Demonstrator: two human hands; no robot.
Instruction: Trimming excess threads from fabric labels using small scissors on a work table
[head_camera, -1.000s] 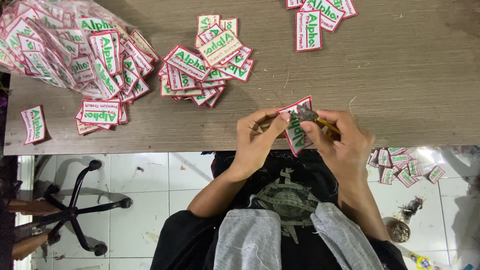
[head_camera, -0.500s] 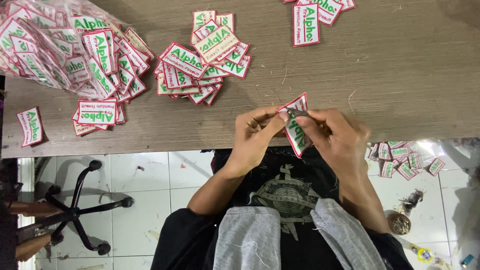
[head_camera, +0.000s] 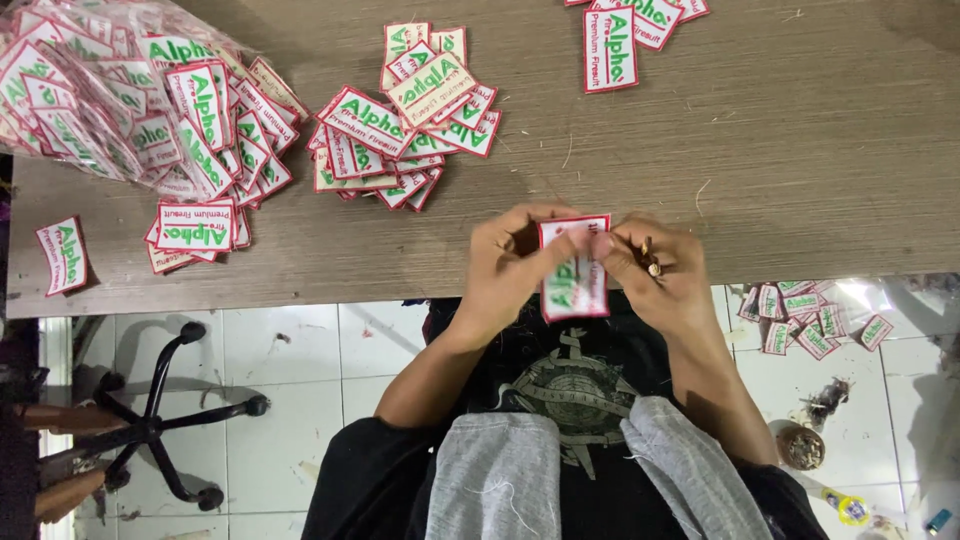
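Wood-grain surface (head_camera: 800, 150) across the upper half of the head view, pale tiled floor (head_camera: 300, 350) below its edge. Seen near the centre of the frame, just at the surface's near edge: a white patch with red border and green lettering (head_camera: 575, 268), held upright between both hands. Left hand (head_camera: 505, 265) pinching the patch's left side, fingers closed on it; right hand (head_camera: 655, 275) gripping the right side, also clasping a small brass-coloured tool (head_camera: 650, 258), kind too small to tell. Hands close together, touching only through the patch. Upper left of the frame: a clear plastic bag of patches (head_camera: 80, 90), many spilling out beside it. Centre top: a loose heap of patches (head_camera: 405, 140) on the surface; upper right: a few more patches (head_camera: 625, 35), partly cut off by the frame edge. Far left: a single patch (head_camera: 62, 255) lying apart. Lower right, on the floor: a scatter of patches (head_camera: 810, 320). Lower left: black chair base (head_camera: 160, 420). Judging from these piles, one patch in work, a bagful and a heap left lying, which of them finished impossible to tell.
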